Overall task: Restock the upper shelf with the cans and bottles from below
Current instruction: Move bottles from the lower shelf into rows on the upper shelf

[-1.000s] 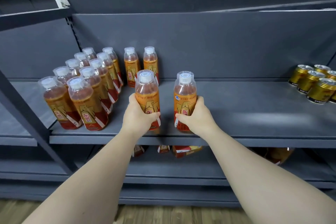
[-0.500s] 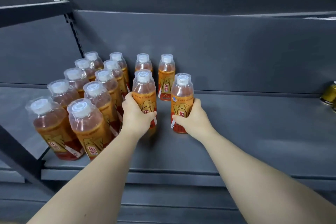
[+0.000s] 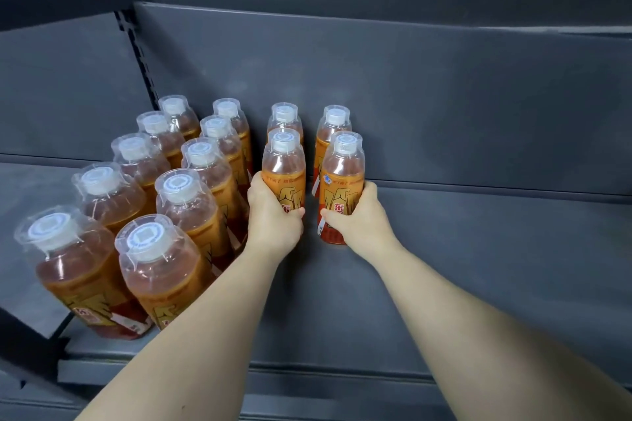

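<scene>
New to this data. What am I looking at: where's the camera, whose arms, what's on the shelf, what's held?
There is no machine here. A person works with bare hands, and the single camera sits on their head, looking forward and down, so both forearms reach in from the bottom edge. The left grip and right grip are simply the person's hands. Each wraps around one upright orange drink bottle: the left bottle and the right bottle. Both are at the dark grey shelf, directly in front of two back bottles by the back panel. To the left stands a block of ten matching bottles in two rows.
</scene>
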{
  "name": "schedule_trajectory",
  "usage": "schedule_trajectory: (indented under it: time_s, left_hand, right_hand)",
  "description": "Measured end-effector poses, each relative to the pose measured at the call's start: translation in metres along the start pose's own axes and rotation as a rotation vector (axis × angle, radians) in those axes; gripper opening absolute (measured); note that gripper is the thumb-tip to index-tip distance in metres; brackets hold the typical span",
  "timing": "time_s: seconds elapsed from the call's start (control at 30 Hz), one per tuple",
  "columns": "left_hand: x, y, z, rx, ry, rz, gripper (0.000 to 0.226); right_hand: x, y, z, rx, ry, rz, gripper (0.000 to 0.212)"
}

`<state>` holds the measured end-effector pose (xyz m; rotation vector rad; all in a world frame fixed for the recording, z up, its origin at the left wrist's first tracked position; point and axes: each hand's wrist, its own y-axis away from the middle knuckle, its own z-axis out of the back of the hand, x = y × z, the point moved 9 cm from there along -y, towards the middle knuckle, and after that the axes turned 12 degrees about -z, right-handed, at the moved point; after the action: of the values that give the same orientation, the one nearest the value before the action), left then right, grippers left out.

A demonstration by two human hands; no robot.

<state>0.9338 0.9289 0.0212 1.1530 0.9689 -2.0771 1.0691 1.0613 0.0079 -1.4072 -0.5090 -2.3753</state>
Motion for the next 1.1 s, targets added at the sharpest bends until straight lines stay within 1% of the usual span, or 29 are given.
schedule_trajectory:
  time_s: [0.13, 0.27, 0.47, 0.53, 0.63, 0.7, 0.87, 1.1]
  left_hand:
    - [0.005, -0.01, -0.001, -0.017, 0.044, 0.012, 0.081]
    - [0.007, -0.014, -0.002, -0.014, 0.039, 0.006, 0.081]
    - [0.015, -0.011, -0.005, -0.011, 0.056, 0.018, 0.087]
    - [0.019, -0.008, -0.005, -0.016, 0.041, 0.045, 0.092]
    - [0.018, -0.005, -0.005, -0.032, -0.057, 0.085, 0.097]
    - [0.016, -0.008, -0.004, -0.049, -0.107, 0.096, 0.094]
    - [0.016, -0.019, -0.005, -0.057, -0.068, 0.102, 0.086]
    - [0.02, -0.028, -0.008, -0.045, -0.077, 0.098, 0.085]
  right_hand:
    - [0.004, -0.008, -0.003, -0.005, -0.029, 0.003, 0.067]
    - [0.004, -0.013, -0.01, 0.004, -0.025, 0.015, 0.069]
    - [-0.004, -0.016, -0.016, 0.015, -0.016, 0.016, 0.078]
    - [-0.005, -0.016, -0.016, 0.0, -0.01, 0.017, 0.081]
    - [-0.004, -0.015, -0.014, -0.033, 0.023, 0.029, 0.087]
    - [-0.003, -0.016, -0.013, -0.056, 0.048, 0.027, 0.083]
    - [0.003, -0.025, -0.014, -0.068, 0.04, 0.028, 0.074]
    - [0.004, -0.036, -0.015, -0.08, 0.03, 0.021, 0.074]
